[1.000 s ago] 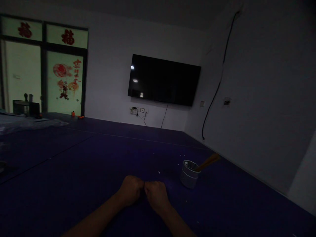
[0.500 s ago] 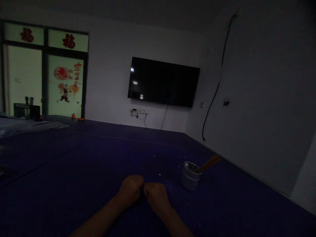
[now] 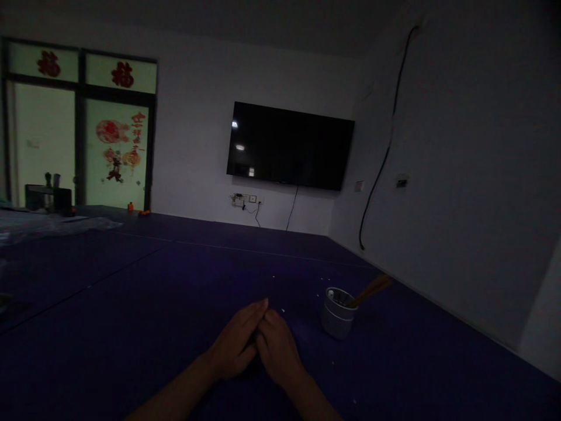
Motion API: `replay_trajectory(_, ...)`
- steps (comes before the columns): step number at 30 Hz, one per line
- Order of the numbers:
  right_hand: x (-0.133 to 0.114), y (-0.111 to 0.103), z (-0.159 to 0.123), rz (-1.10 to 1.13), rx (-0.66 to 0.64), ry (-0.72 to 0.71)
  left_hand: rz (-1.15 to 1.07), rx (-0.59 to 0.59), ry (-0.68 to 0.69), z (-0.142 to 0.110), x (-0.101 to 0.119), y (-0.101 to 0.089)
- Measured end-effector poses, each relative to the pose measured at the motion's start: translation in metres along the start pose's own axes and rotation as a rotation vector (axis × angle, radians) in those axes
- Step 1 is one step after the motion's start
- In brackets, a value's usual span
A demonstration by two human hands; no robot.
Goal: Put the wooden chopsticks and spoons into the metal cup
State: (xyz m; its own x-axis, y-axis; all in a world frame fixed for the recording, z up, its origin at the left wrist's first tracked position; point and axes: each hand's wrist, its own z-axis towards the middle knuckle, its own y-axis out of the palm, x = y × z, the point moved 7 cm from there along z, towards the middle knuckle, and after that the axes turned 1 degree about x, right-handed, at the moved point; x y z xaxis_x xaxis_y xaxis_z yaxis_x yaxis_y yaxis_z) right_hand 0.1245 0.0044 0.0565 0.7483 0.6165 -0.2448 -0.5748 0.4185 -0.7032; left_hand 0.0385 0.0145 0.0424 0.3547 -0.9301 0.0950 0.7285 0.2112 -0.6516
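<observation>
My left hand [image 3: 236, 342] and my right hand [image 3: 275, 348] rest side by side low over the dark blue mat [image 3: 131, 304], touching at the fingertips. Both have their fingers stretched forward and lying fairly flat; I see nothing in either. To the right of my right hand stands a small white round container [image 3: 336, 313] with a wooden handle [image 3: 371, 288] sticking out of it toward the right wall.
A black wall-mounted screen [image 3: 290, 146] hangs ahead, with sockets and cables below it. A glass door with red paper decorations [image 3: 116, 146] is at the left. A black cable [image 3: 385, 152] runs down the right wall. Crumpled plastic sheet [image 3: 48, 222] lies far left.
Both hands were closed fists pressed together; now the fingers have stretched out forward and lie flat, still touching each other.
</observation>
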Motion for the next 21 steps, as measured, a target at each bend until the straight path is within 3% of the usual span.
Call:
replay_trajectory(6,0.004,-0.012,0.000,-0.043,0.102,0.017,-0.336,0.027,-0.211,-0.004,-0.019,0.008)
replay_trajectory(9,-0.005,-0.010,0.000,-0.055,0.029,-0.065,-0.650,0.099,-0.434,-0.005,-0.029,0.015)
replay_trajectory(13,-0.031,0.004,-0.005,-0.021,-0.147,-0.287,-1.200,0.100,-0.694,-0.008,-0.040,0.046)
replay_trajectory(16,-0.044,0.016,-0.011,0.011,-0.208,-0.352,-1.521,-0.050,-0.748,-0.006,-0.030,0.062)
replay_trajectory(18,-0.048,0.022,-0.014,0.038,-0.224,-0.363,-1.636,-0.149,-0.751,-0.004,-0.016,0.061)
replay_trajectory(21,-0.047,0.028,-0.016,0.068,-0.241,-0.304,-1.665,-0.096,-0.801,-0.002,0.000,0.049)
